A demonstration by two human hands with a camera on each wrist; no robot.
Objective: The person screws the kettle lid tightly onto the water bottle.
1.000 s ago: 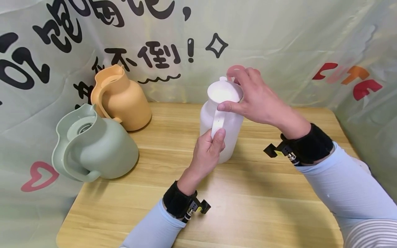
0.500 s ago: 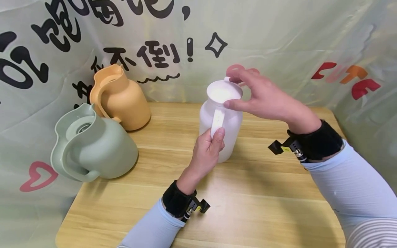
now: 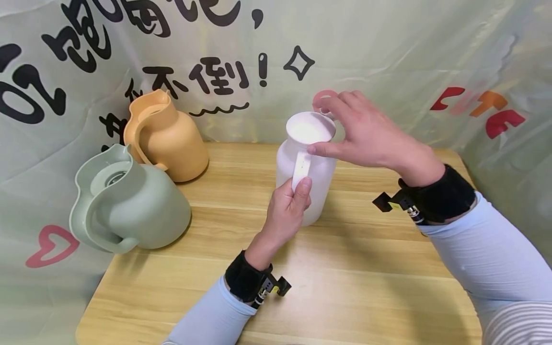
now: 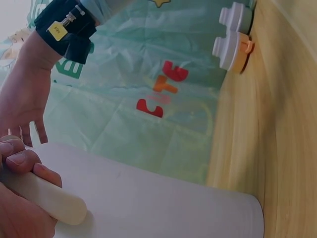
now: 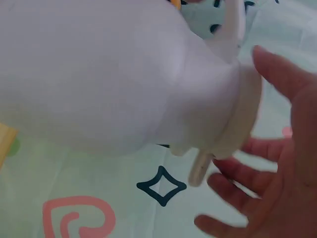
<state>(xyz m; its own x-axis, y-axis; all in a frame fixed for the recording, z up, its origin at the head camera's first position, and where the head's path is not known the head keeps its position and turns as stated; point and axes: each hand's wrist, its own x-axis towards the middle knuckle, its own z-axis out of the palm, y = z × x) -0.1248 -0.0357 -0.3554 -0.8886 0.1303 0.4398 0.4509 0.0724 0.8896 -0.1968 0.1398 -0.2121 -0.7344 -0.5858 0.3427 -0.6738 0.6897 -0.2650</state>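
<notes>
Since a moment ago, the right hand [image 3: 366, 136] has come back to the lid [image 3: 309, 128] of the white jug [image 3: 307, 167]. Half a second back its thumb and fingers were lifted a bit off the lid. Now the thumb touches the near edge of the lid and the fingers curve round the far edge. The right wrist view shows those fingers [image 5: 277, 148] spread apart, close to the rim, with a small gap at the palm. So this looks like a fresh hold on the lid, maybe for one more turn, but I can't be sure how hard it grips.

Nothing else has moved. The left hand [image 3: 286, 211] is wrapped round the white handle [image 3: 301, 165], just as before. In the left wrist view its fingers [image 4: 22, 161] are curled tight on the handle [image 4: 44, 198], holding the jug steady.

That white jug stands upright in the middle of the wooden table [image 3: 353, 278]. Its lid is on, so what is inside cannot be seen.

On the left side of the table sit two more jugs. One green jug [image 3: 129, 203] is nearer and one orange jug [image 3: 166, 136] stands behind it, close together. Both have their tops on too, so nothing inside them shows. Behind everything hangs a pale cloth [image 3: 388, 57] with black writing and red hearts.
</notes>
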